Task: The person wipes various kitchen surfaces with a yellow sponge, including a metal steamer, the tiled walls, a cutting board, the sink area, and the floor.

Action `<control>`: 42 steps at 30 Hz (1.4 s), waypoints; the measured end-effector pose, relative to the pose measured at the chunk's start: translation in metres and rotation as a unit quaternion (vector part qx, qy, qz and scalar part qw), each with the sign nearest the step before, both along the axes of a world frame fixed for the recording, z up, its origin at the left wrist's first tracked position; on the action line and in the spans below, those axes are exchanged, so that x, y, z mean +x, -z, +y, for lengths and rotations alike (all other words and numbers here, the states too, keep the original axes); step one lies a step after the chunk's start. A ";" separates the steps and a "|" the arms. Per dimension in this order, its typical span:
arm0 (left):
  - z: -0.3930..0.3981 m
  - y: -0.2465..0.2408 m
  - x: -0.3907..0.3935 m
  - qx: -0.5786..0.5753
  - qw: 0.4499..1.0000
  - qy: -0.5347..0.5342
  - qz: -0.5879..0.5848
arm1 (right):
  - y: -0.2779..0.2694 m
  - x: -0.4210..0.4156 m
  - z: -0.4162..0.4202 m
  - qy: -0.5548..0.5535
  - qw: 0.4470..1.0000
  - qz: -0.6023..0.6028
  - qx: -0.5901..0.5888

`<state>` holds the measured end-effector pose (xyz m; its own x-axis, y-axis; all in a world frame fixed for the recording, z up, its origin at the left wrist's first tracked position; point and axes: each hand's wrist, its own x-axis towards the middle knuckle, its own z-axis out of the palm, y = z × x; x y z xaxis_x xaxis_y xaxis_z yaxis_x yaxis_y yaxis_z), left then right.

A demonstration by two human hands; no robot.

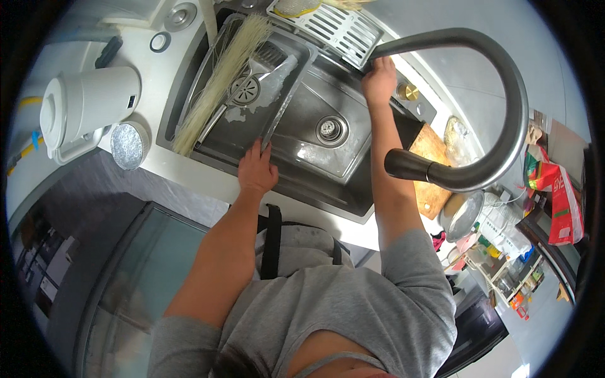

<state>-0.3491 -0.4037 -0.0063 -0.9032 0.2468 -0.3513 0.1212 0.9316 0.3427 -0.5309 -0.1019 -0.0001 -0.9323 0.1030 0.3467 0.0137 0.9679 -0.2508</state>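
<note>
My left hand [257,168] rests at the near end of a metal rim [283,111] that borders the left tray of the sink. My right hand [381,79] is at the base of the gooseneck faucet [513,104], beside the slotted white rack; its fingertips are partly hidden. Across the left tray lies a bundle of dry pale noodles [222,85], with a metal slotted turner [212,124] beside it. Some whitish liquid [279,85] lies on the tray floor. The right basin [347,101] has a drain strainer [331,130] in it.
A white electric kettle [94,106] and a speckled bowl [128,146] stand on the left counter. The slotted rack [340,30] is behind the sink. At right are a wooden cutting board [427,189], a metal pan [465,217] and bags. The faucet spout arches over the right side.
</note>
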 end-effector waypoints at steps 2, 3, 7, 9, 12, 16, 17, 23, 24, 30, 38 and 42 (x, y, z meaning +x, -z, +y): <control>-0.001 0.000 0.001 0.003 1.000 -0.002 -0.004 | 0.011 0.000 -0.010 0.019 0.999 -0.016 0.026; -0.001 0.000 0.001 0.002 1.000 -0.006 -0.010 | 0.007 0.003 -0.017 0.031 0.999 -0.036 0.017; 0.000 -0.001 0.001 0.004 1.000 -0.018 -0.022 | -0.004 0.043 -0.039 -0.014 0.998 -0.053 0.004; -0.001 -0.002 0.000 -0.005 1.000 -0.011 -0.029 | 0.016 0.071 -0.032 -0.013 0.953 -0.063 -0.297; 0.000 -0.003 -0.001 -0.014 0.999 -0.015 -0.047 | 0.023 0.104 -0.011 0.219 0.370 -0.138 -0.892; -0.002 0.000 0.001 -0.004 0.999 -0.015 -0.035 | 0.015 0.136 -0.035 0.067 0.087 -0.092 -0.990; -0.002 0.002 0.001 0.000 1.000 -0.017 -0.025 | 0.004 0.138 -0.046 0.075 0.131 -0.102 -0.983; -0.002 0.004 0.001 0.021 0.999 -0.023 0.006 | -0.002 0.163 -0.064 -0.028 -0.045 -0.118 -0.992; -0.001 0.004 0.002 0.016 1.000 -0.020 0.008 | 0.000 0.166 -0.060 0.077 0.064 -0.125 -0.987; -0.002 0.005 0.002 0.024 0.999 -0.023 0.008 | -0.002 0.158 -0.038 0.250 0.255 -0.153 -0.921; -0.002 0.001 0.002 0.011 1.000 -0.025 -0.009 | 0.015 0.151 -0.037 0.384 0.415 -0.112 -0.817; -0.001 0.002 0.003 0.015 0.999 -0.032 -0.011 | 0.029 0.152 -0.038 0.432 0.440 -0.081 -0.783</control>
